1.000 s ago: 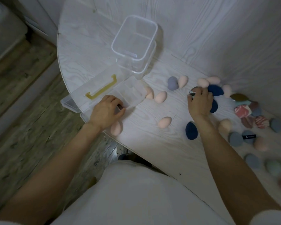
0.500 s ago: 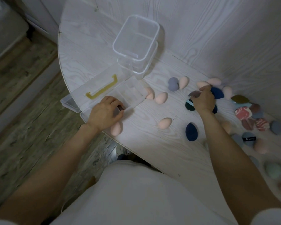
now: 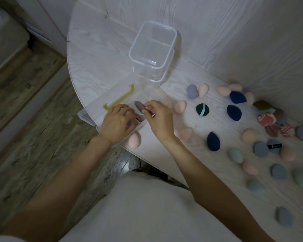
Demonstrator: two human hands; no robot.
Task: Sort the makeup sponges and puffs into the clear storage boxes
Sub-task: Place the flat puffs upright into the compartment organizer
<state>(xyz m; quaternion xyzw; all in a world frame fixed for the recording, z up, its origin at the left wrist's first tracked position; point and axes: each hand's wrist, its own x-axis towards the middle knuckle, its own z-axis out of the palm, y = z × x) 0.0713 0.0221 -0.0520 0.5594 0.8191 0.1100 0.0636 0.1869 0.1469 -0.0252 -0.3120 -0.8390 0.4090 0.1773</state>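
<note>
The right hand (image 3: 158,117) pinches a flat mauve-grey puff (image 3: 139,107) between thumb and fingertips, holding it on edge just above the shallow divided storage box (image 3: 148,95) at the near-left edge of the worktop (image 3: 98,55). The left hand (image 3: 118,122) lies with curled fingers over the near end of that same box, touching its contents; whether it actually grips anything there cannot be told. The two hands are almost touching, with the puff between them.

The box's lid with its yellow handle (image 3: 120,100) lies open to the left, and its corner overhangs the rounded worktop edge. A pink sponge (image 3: 134,140) sits right at that edge, beside the left wrist. Behind the flat box stands a deep square clear container (image 3: 153,48), stacked on a second one.

To the right, a band of bare worktop separates the hands from the scattered pieces: a dark green puff with a pale strap (image 3: 202,110), three navy teardrop puffs (image 3: 233,112), pink sponges, grey-blue ones and marbled red ones crowding toward the wall (image 3: 252,41).
</note>
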